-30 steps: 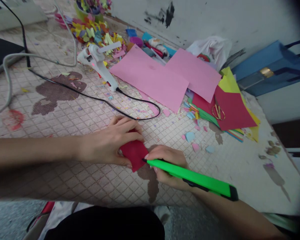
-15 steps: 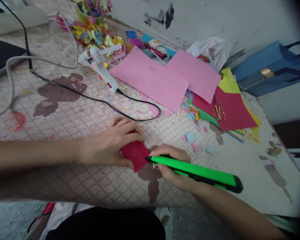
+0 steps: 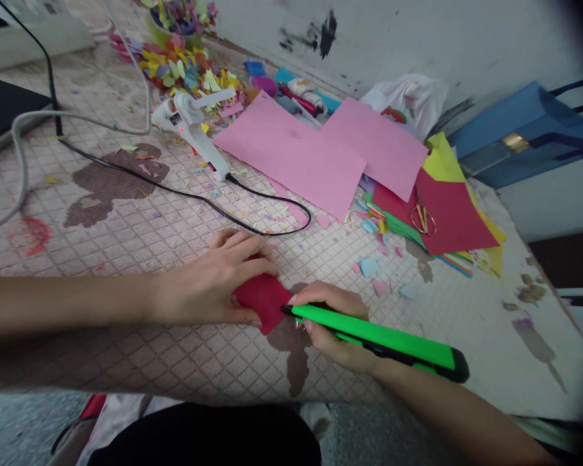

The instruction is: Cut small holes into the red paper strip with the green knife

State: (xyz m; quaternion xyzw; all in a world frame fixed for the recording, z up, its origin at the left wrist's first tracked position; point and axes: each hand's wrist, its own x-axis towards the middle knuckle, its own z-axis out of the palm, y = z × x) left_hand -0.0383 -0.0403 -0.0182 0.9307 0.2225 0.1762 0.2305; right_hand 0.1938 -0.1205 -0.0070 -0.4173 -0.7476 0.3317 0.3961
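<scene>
My left hand point(image 3: 230, 272) is on a small piece of red paper point(image 3: 263, 301) on the tablecloth. Its thumb rests along the near edge and the fingers bend over the far side, hiding part of the sheet. In my right hand point(image 3: 337, 323) is a green and black utility knife point(image 3: 383, 333), gripped close to its black tip much like a pen. That tip touches or lies just over the paper's right corner; the blade itself cannot be made out. The knife's long body slants down to the right above my forearm.
Beyond my hands lie a white glue gun point(image 3: 197, 133) with a black cord and large pink sheets point(image 3: 296, 155). To the right are gold scissors point(image 3: 422, 219) on red paper point(image 3: 454, 213), paper scraps point(image 3: 368, 266) and a blue bag point(image 3: 519, 136). Colourful cut-outs point(image 3: 189, 71) are heaped at the back.
The knife's rear end has dipped slightly, and its tip has shifted a little to the left. My left hand stays in place on the red paper.
</scene>
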